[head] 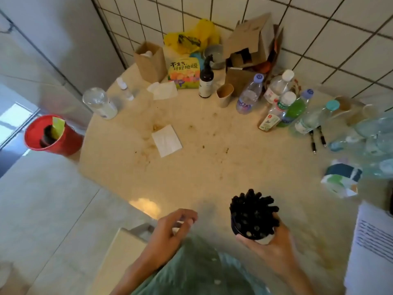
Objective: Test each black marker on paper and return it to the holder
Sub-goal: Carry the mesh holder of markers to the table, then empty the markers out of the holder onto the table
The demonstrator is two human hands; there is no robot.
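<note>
At the near table edge, we note the right hand (268, 241) gripping the holder (251, 232) packed with black markers (254, 209); the left hand (170, 229) hovers loosely curled, holding nothing. On the stained round table (212, 167) lies a paper (167, 140); bottles (276, 103) crowd the tiled wall (319, 28).

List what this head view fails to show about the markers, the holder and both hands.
- Holder: its wall is mostly hidden by the right hand gripping it.
- Black markers: too densely packed and dark to count.
- Left hand: motion blur hides whether its curled fingers pinch anything.
- Printed sheet: cut off by the right edge; its text is too blurred to read.
</note>
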